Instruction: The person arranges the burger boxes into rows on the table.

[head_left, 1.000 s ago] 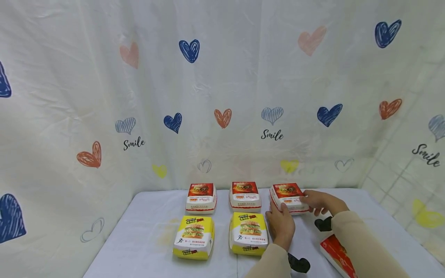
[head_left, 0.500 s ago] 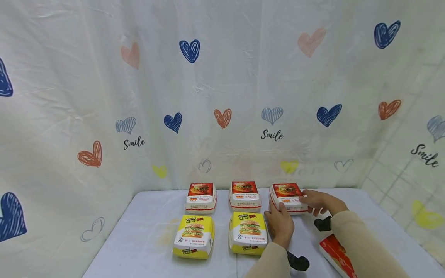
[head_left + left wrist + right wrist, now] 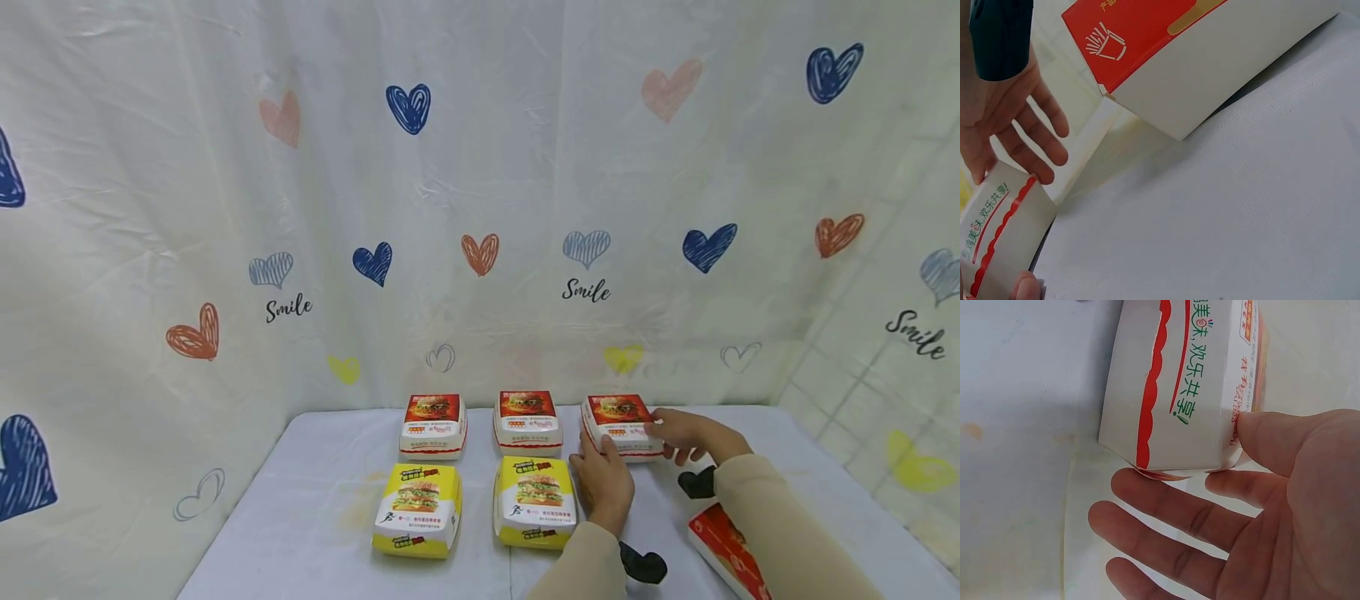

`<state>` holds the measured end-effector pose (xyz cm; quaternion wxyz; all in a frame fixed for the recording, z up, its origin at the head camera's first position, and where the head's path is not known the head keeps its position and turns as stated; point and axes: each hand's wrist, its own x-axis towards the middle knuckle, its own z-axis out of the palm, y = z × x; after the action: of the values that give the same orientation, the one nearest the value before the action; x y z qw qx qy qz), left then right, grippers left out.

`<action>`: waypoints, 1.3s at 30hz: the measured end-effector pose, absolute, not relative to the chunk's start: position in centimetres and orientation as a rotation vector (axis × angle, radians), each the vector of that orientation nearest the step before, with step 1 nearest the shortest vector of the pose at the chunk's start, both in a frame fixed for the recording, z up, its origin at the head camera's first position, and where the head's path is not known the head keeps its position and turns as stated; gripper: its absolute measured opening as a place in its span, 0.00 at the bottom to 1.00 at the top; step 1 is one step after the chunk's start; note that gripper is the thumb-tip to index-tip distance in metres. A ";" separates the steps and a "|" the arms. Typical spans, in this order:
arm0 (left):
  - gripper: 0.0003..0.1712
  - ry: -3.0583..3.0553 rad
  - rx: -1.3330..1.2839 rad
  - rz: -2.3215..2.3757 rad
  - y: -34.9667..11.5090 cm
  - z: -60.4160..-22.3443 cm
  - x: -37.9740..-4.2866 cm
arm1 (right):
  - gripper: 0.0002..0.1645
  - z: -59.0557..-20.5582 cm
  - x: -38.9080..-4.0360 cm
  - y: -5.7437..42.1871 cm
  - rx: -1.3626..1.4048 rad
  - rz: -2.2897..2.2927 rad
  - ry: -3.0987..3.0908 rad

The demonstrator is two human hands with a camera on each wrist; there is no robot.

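A red-and-white burger box (image 3: 624,427) stands on the white cloth at the back right, between both hands. My left hand (image 3: 604,485) holds its near left corner, fingers along the left side and thumb at the front. In the left wrist view only a fingertip (image 3: 1027,286) of that hand shows by the box (image 3: 1009,234). My right hand (image 3: 692,433) grips the right side. The right wrist view shows its thumb (image 3: 1272,440) on the box's top edge and fingers against the side, the lower ones (image 3: 1154,544) spread apart.
Two like red-and-white burger boxes (image 3: 433,427) (image 3: 528,423) stand left in the same row. Two yellow burger boxes (image 3: 417,511) (image 3: 536,502) sit in front of these. A red-and-white carton (image 3: 726,550) lies partly under the right sleeve. A heart-printed curtain (image 3: 480,167) hangs behind.
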<state>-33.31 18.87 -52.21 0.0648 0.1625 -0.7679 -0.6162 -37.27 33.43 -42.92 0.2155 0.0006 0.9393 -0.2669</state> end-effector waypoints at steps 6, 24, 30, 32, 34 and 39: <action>0.35 -2.295 0.471 -1.838 18.8 -52.5 -33.3 | 0.37 -42.5 -36.9 33.2 -0.002 -0.728 2.606; 0.33 -2.017 0.286 -1.946 19.4 -51.1 -28.3 | 0.32 -38.2 -29.4 37.5 -0.375 -0.882 3.042; 0.29 -2.012 -0.035 -1.909 19.1 -49.8 -26.0 | 0.26 -40.4 -26.3 39.9 -0.294 -0.938 3.279; 0.30 -2.100 -0.133 -1.933 18.8 -49.3 -25.5 | 0.25 -41.6 -25.7 41.0 -0.277 -0.968 3.275; 0.33 -2.236 -0.220 -1.962 18.4 -48.8 -25.2 | 0.26 -42.9 -25.2 42.1 -0.234 -0.978 3.249; 0.35 -2.595 -0.432 -1.883 17.9 -48.8 -24.8 | 0.35 -44.6 -24.7 44.8 -0.160 -0.982 3.007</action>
<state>-24.79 17.91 -48.78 -0.0468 -0.1333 -0.8013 -0.5814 -24.66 44.81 -44.60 -0.0128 -0.0505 0.9493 -0.3099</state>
